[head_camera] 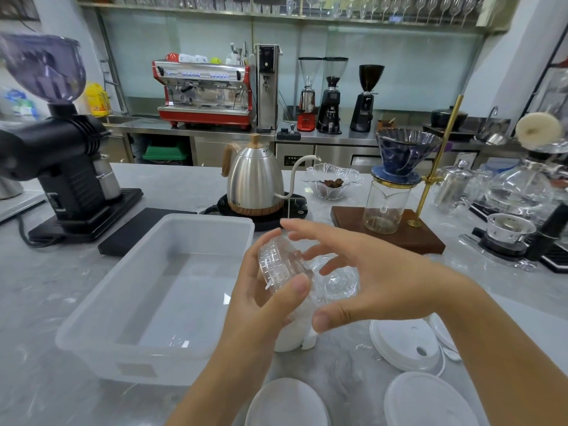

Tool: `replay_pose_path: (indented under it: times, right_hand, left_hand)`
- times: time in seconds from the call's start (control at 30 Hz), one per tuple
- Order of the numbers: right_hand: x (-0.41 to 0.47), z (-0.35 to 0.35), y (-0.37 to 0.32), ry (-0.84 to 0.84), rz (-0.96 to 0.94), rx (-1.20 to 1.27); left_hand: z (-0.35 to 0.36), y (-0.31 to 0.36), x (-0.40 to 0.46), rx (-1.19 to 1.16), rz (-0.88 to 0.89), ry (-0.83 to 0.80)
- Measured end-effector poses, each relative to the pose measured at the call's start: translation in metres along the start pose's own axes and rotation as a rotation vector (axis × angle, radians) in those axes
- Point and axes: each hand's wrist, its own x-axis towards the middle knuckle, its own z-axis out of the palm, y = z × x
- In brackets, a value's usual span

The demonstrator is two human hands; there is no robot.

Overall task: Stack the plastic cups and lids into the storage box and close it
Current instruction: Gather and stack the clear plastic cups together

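The translucent white storage box [101,318] stands open and empty on the grey counter, left of my hands. My left hand [261,305] grips a stack of clear plastic lids [281,265], tilted, just right of the box's rim. My right hand [362,272] hovers over it with fingers spread, touching nothing that I can make out. More clear lids [338,281] lie below my right hand. White lids [405,345] and two white round pieces [289,404] [430,401] lie on the counter near me. Something white [295,336] shows under my left hand.
A steel gooseneck kettle [255,182] on a black base stands behind the box. At left is a black grinder [61,167]. A pour-over stand with a blue dripper [399,158] on a wooden base, a glass bowl [330,182] and glassware [519,186] fill the right.
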Motion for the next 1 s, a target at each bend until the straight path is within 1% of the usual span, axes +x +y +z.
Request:
replay_pose_path:
  times: [0.07,0.6,0.87,1.0]
  right_hand:
    - [-0.0005,-0.0013,-0.0010,0.031,-0.015,0.003]
    - [0.0003,0.0007,-0.0033,0.050,-0.030,-0.021]
    - [0.0036,0.0058,-0.0008,0.092,-0.045,-0.013]
    - [0.0052,0.0071,0.0037,0.071,-0.042,-0.007]
  left_hand:
    - [-0.0003,0.0011,-0.0002,0.004,0.002,0.000]
    - [0.0018,0.0008,-0.0031,-0.007,0.006,-0.021]
    - [0.0008,0.0027,-0.0023,-0.028,0.014,-0.017]
    - [-0.0003,0.0030,-0.0013,-0.053,0.012,-0.011]
